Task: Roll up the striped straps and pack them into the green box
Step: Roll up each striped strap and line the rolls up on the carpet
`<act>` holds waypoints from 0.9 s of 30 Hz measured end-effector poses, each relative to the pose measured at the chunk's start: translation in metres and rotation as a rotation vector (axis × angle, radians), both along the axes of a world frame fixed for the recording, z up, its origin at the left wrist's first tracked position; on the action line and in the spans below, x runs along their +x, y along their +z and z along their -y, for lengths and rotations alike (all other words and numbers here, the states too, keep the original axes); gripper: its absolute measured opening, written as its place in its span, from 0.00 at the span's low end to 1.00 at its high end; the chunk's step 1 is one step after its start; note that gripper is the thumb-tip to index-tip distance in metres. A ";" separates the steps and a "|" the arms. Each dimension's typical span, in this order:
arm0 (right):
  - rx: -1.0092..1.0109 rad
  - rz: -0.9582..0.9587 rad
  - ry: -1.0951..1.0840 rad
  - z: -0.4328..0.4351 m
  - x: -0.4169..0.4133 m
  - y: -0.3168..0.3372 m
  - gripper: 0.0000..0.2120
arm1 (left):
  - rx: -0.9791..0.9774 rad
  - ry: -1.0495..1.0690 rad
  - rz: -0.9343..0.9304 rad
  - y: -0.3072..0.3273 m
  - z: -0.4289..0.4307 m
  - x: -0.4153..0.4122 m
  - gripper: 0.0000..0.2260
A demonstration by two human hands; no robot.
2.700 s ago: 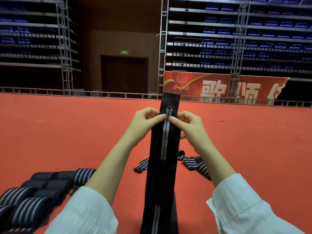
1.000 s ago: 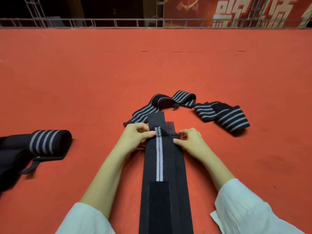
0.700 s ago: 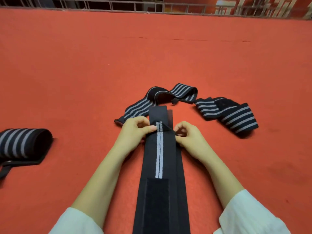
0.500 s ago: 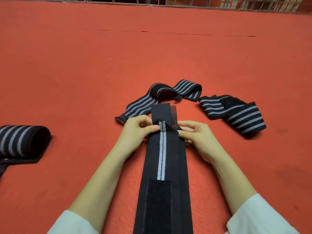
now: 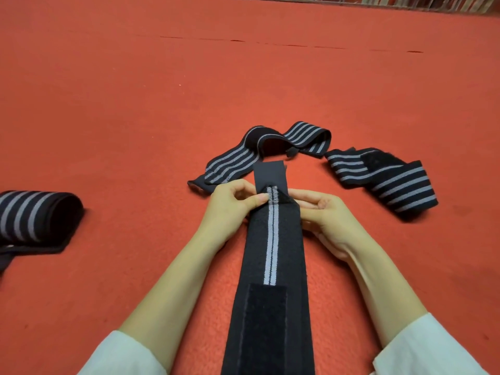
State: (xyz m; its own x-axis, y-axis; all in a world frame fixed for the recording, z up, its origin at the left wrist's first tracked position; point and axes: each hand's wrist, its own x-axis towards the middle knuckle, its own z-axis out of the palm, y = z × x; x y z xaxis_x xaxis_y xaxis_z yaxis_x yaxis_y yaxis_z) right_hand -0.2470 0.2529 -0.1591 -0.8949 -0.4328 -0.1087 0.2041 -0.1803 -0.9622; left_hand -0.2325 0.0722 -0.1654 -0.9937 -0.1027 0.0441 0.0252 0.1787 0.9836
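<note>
The left hand [image 5: 232, 209] and right hand [image 5: 328, 221] are pinching the far end of the striped strap [image 5: 273, 255], seemingly soft, light and floppy, best gripped at both edges.

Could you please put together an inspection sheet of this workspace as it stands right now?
Surface: red carpet, with everything lying on it.
Job's things: flat strap stretched toward the person, a corner of its far end folded over; rolled strap at left; curled loose strap beyond the hands; folded loose strap at right; green box not in view.
Clutter: nothing seen.
Grippers: left hand pinches the flat strap's far end; right hand holds its right edge there.
Cables: nothing seen.
Surroundings: metal railing along the carpet's far edge; white sleeves at the bottom.
</note>
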 end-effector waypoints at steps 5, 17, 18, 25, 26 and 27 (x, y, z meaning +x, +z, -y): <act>0.042 0.022 -0.018 -0.002 -0.003 -0.001 0.15 | 0.001 0.026 -0.008 -0.001 -0.001 -0.001 0.09; 0.187 -0.167 -0.183 0.009 0.002 -0.005 0.13 | 0.069 -0.191 0.025 0.000 0.010 0.000 0.15; 0.192 -0.173 -0.174 0.009 0.002 -0.005 0.13 | 0.130 -0.194 0.010 0.004 0.009 0.002 0.14; 0.170 -0.159 -0.172 0.011 0.003 -0.003 0.12 | 0.238 0.040 -0.086 0.016 -0.001 0.004 0.03; 0.163 -0.155 -0.168 0.011 0.003 -0.002 0.12 | 0.240 0.052 -0.098 0.017 -0.002 0.005 0.01; 0.158 -0.152 -0.165 0.012 0.004 -0.002 0.12 | 0.238 0.058 -0.119 0.017 -0.003 0.005 0.00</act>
